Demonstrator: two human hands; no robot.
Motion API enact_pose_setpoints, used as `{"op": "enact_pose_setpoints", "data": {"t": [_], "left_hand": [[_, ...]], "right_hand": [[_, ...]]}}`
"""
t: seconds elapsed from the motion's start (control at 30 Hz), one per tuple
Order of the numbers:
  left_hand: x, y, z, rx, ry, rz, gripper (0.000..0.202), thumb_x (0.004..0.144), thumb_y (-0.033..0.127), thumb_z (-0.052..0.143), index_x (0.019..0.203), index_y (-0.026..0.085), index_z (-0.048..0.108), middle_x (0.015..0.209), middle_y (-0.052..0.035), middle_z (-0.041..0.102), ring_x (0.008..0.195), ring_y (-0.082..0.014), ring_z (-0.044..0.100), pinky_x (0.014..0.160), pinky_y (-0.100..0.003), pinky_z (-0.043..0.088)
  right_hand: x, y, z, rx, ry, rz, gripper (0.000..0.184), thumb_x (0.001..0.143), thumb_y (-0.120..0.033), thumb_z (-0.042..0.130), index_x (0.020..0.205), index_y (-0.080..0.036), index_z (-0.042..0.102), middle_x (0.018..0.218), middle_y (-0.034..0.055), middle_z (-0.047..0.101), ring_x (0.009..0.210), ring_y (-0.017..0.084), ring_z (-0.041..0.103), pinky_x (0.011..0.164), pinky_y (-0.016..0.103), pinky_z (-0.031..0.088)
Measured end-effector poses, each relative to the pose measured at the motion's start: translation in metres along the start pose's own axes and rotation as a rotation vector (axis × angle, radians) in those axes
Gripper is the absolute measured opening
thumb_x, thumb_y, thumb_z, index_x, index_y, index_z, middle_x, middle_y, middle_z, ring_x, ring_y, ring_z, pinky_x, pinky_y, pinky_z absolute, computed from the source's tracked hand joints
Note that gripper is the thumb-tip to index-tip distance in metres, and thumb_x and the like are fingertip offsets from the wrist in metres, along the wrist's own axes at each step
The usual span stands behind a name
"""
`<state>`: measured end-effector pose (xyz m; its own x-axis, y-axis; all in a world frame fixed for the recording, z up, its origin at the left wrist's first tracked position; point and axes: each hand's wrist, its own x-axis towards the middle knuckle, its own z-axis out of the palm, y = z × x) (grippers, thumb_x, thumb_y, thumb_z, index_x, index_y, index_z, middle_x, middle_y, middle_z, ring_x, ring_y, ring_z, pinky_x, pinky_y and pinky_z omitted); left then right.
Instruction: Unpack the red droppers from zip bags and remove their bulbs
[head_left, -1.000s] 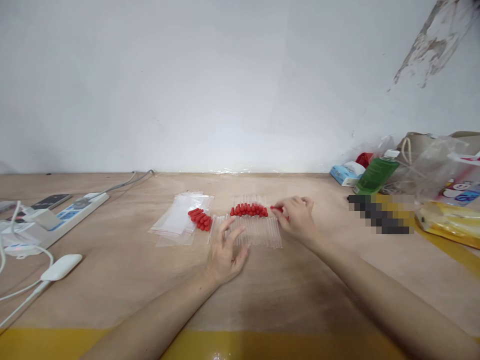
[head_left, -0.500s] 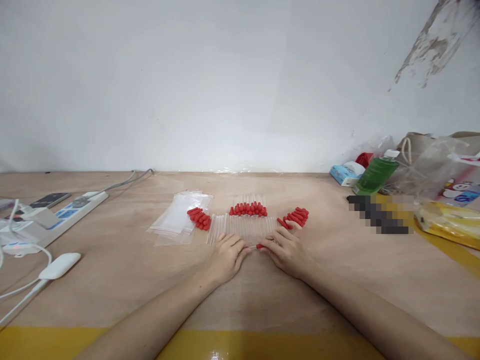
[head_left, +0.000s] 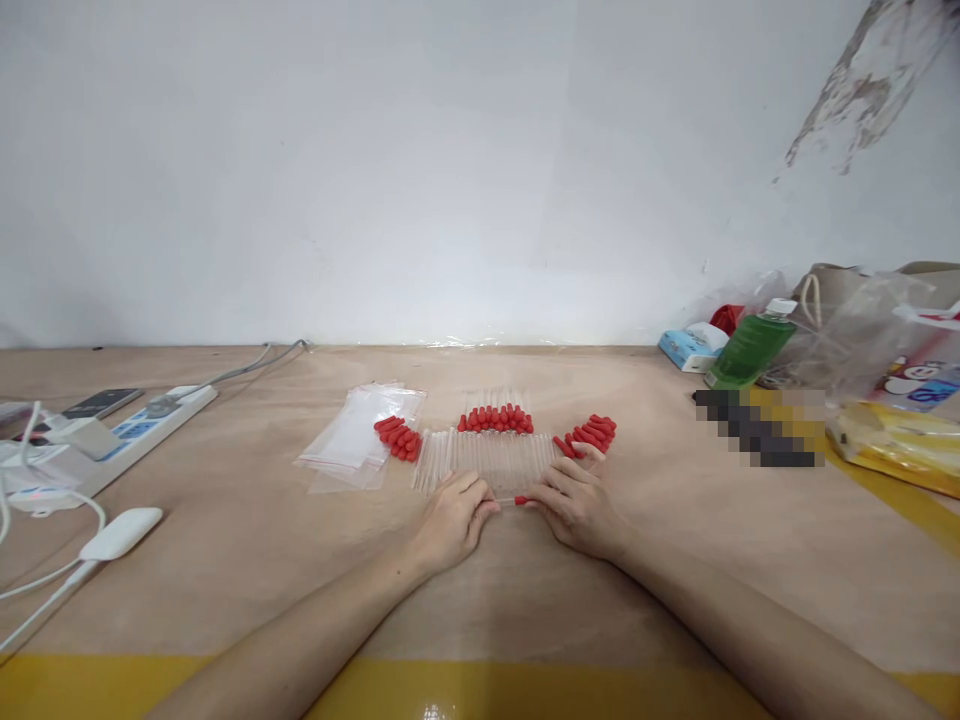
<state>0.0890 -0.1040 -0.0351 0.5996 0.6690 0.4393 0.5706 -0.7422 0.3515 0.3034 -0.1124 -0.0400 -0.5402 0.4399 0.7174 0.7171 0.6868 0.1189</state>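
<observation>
Between my hands lies a thin clear tube point(head_left: 507, 501), level, its left part pinched in the fingers of my left hand point(head_left: 456, 515). My right hand point(head_left: 576, 505) grips a red rubber bulb point(head_left: 521, 500) at the tube's right end; how far the bulb sits over the tube I cannot tell. Just beyond my fingers is a row of clear tubes point(head_left: 487, 455). Behind it lie droppers with red bulbs point(head_left: 496, 417), tubes pointing away. Loose red bulbs lie in a left pile point(head_left: 397, 438) and a right pile point(head_left: 592, 433), the latter close to my right fingers.
Clear zip bags point(head_left: 352, 435) lie left of the tubes. A power strip point(head_left: 150, 430) with cables and a white adapter point(head_left: 120, 533) are at the left. On the right stand a tissue pack point(head_left: 688, 350), a green bottle point(head_left: 754, 348) and plastic bags point(head_left: 892, 430).
My hands have come slightly closer to me with the tube and bulb, and a little more of both shows between my fingers. The piles stay as they were.
</observation>
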Motion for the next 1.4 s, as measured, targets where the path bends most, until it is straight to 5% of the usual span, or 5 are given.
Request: {"op": "enact_pose_setpoints", "data": {"t": [0.23,0.53,0.83,1.0,1.4], "left_hand": [[-0.003,-0.003,0.002,-0.025,0.023,0.007,0.02,0.091,0.026,0.037,0.082,0.017,0.053,0.076,-0.0023,0.053,0.069,-0.013,0.052,0.063,-0.025,0.043],[0.004,-0.008,-0.004,-0.024,0.257,-0.036,0.023,0.088,0.014,0.036,0.103,0.016,0.054,0.083,-0.004,0.052,0.076,-0.0134,0.052,0.07,-0.026,0.045],[0.052,-0.001,0.028,0.114,0.23,0.066,0.017,0.082,0.009,0.038,0.084,0.016,0.053,0.079,-0.0035,0.051,0.07,-0.0144,0.052,0.066,-0.027,0.046],[0.057,0.002,0.04,0.123,0.153,0.078,0.016,0.082,0.011,0.038,0.081,0.015,0.054,0.082,-0.0053,0.052,0.07,-0.015,0.053,0.065,-0.028,0.048],[0.046,0.011,0.033,-0.072,0.152,0.074,0.032,0.077,0.035,0.056,0.101,0.014,0.054,0.097,-0.0099,0.054,0.087,-0.0196,0.055,0.077,-0.034,0.048]], "right_hand": [[-0.004,0.005,-0.005,-0.013,0.033,0.021,0.015,0.081,-0.016,0.048,0.078,-0.021,0.062,0.064,-0.0016,0.056,0.07,0.013,0.047,0.085,0.035,0.025],[-0.007,0.064,-0.015,0.156,0.304,0.54,0.02,0.081,-0.024,0.048,0.093,-0.019,0.064,0.086,0.0074,0.057,0.079,0.016,0.055,0.069,0.03,0.043],[0.041,0.11,-0.013,0.178,-0.242,0.96,0.015,0.067,-0.026,0.056,0.077,-0.018,0.064,0.068,0.002,0.064,0.063,0.014,0.057,0.06,0.026,0.039],[0.046,0.102,-0.012,0.147,-0.303,0.947,0.012,0.066,-0.032,0.057,0.068,-0.022,0.064,0.068,0.0,0.066,0.069,0.016,0.057,0.074,0.034,0.033],[0.029,0.074,-0.012,-0.134,-0.398,0.434,0.012,0.069,-0.027,0.053,0.063,-0.021,0.061,0.068,0.0007,0.064,0.079,0.019,0.051,0.086,0.045,0.015]]}}
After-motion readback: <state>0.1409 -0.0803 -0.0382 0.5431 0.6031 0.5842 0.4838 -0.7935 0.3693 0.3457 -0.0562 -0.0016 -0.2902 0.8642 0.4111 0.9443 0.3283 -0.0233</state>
